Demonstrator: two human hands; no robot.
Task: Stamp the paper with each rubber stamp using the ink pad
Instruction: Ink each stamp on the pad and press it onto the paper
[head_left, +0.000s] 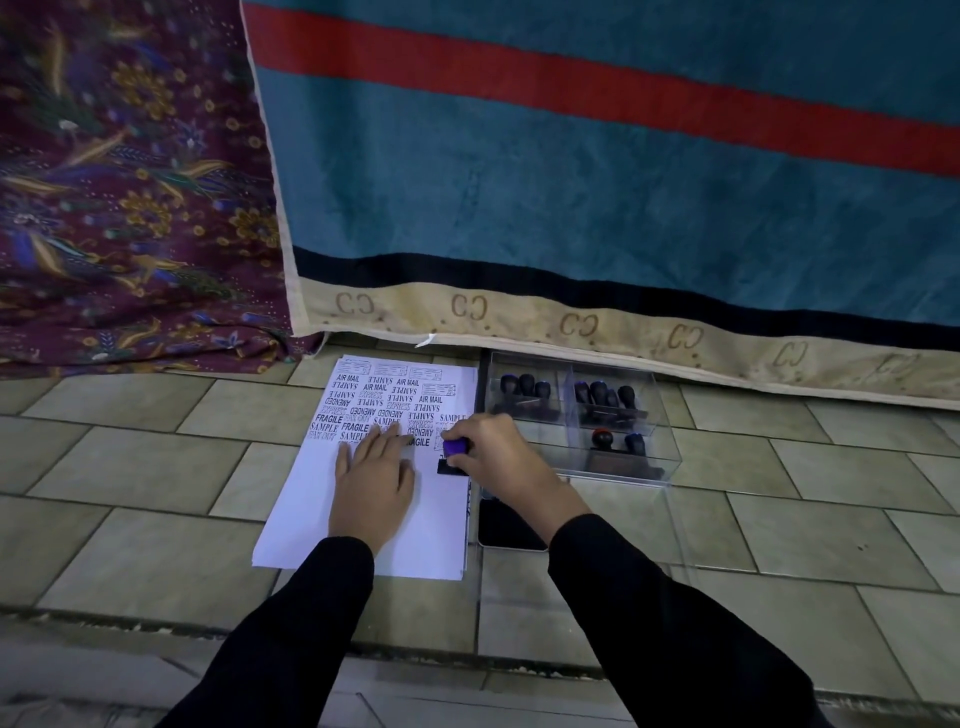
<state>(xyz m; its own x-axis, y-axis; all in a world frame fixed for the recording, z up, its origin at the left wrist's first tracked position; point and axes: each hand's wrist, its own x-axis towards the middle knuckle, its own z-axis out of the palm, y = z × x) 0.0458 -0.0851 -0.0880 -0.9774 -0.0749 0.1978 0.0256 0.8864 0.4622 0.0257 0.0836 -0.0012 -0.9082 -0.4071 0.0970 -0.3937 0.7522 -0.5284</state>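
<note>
Pressing a purple-handled rubber stamp (453, 457) onto the paper (363, 530) on the floor, the right hand (498, 457) grips it while the left hand (371, 475) lies flat, fingers released; the upper half is already stamped, and apparently eight stamps wait in the clear tray (670, 447).

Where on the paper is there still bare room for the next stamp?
The lower half of the paper, below the left hand and the stamp held by the right hand, is blank. The upper half, up to the top edge, is crowded with prints.
</note>
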